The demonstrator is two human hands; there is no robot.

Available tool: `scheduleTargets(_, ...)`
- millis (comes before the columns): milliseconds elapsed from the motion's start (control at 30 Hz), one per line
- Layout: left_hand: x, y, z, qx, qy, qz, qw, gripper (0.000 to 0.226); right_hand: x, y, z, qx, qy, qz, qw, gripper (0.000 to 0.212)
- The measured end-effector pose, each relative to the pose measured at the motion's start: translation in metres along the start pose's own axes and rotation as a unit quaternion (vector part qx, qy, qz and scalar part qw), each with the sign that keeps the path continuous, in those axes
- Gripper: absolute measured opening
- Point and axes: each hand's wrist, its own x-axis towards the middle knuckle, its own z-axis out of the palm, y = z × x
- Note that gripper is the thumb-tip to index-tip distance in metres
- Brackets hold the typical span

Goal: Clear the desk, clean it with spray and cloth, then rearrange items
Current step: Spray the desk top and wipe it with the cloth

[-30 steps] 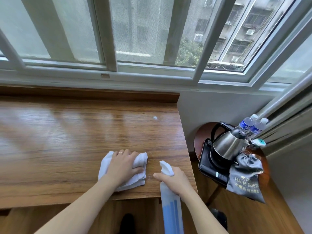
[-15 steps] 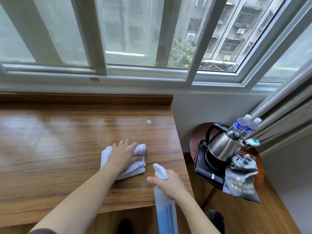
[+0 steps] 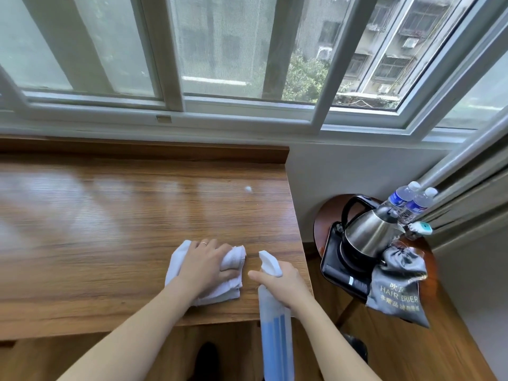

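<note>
- Blue-striped and translucent, the spray bottle (image 3: 275,334) is nearest, held upright at the desk's front right edge; the right hand (image 3: 283,284) is wrapped around its neck, with the white nozzle (image 3: 270,263) pointing away over the wood.
- Just left of it, the left hand (image 3: 204,264) lies palm-down on a white cloth (image 3: 180,264), fingers curled over the bunched folds and thumb tucked round its right edge; a ring shows on one finger.
- Cloth and hand sit on the wooden desk (image 3: 110,215) near its front right corner, close to the nozzle but not touching it.
- Farther back on the glossy top, a small white speck (image 3: 248,188) lies near the right edge.
- Right of the desk, a round side table (image 3: 327,215) carries a black tray (image 3: 334,273) with a steel kettle (image 3: 371,235), a grey hair-drier bag (image 3: 395,287) hanging over the near rim, and two water bottles (image 3: 406,202) behind.
- Beyond runs the window (image 3: 220,50).
</note>
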Motion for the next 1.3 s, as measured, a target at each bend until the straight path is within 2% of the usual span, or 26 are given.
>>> scheduleTargets(67,-0.015,0.003,0.006,0.015,0.02,0.011,1.0,0.06,-0.003,-0.001,-0.002,-0.006,-0.006,-0.004,1.0,0.029)
scheduleTargets(200,-0.03,0.007,0.014,0.048,0.044,0.02,0.998,0.058,-0.003,-0.001,-0.001,-0.006,-0.013,-0.01,1.0,0.036)
scheduleTargets(400,-0.022,0.004,0.016,0.044,0.083,0.044,0.995,0.054,0.005,0.009,0.0,-0.003,-0.029,-0.01,1.0,0.044)
scheduleTargets(733,0.026,-0.003,0.01,0.061,0.067,0.005,0.996,0.055,0.007,0.01,0.0,-0.016,-0.024,-0.01,1.0,0.034)
scheduleTargets(900,0.033,0.003,-0.003,0.024,-0.012,-0.036,0.999,0.057,0.004,0.013,0.0,-0.007,-0.013,-0.013,1.0,0.045)
scheduleTargets(1033,0.02,0.01,-0.005,0.021,0.0,-0.039,0.999,0.061,0.001,0.014,-0.001,-0.006,-0.015,-0.013,1.0,0.039)
scheduleTargets(1133,-0.002,0.014,0.003,0.016,0.03,-0.003,0.999,0.064,-0.001,0.016,-0.003,-0.015,-0.016,-0.021,1.0,0.033)
scheduleTargets(1300,-0.045,0.032,0.017,0.035,0.049,0.028,0.998,0.054,-0.005,0.018,-0.004,-0.009,-0.019,-0.016,1.0,0.046)
